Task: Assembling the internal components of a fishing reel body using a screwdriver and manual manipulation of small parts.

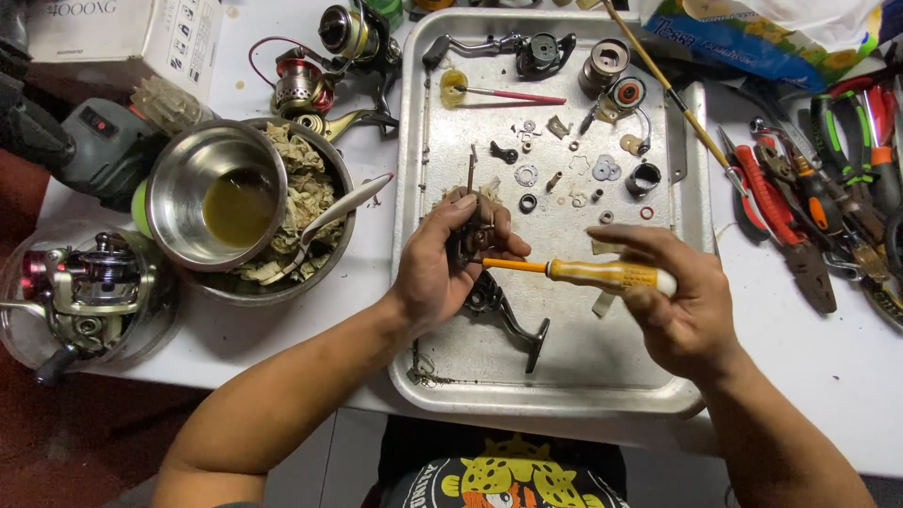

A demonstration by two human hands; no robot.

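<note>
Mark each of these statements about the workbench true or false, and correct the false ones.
1. The right hand holds a yellow-handled screwdriver. True.
2. The left hand holds a dark reel body over the metal tray. True.
3. The small steel bowl is empty. False: it holds yellowish liquid.
4. The pliers lie left of the tray. False: they lie right of it.
5. Small washers lie loose in the tray. True.

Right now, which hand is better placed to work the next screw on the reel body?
Probably the right hand: it already grips the yellow-handled screwdriver, tip against the reel body. The left hand is wrapped around that body, steadying it over the metal tray.
</note>
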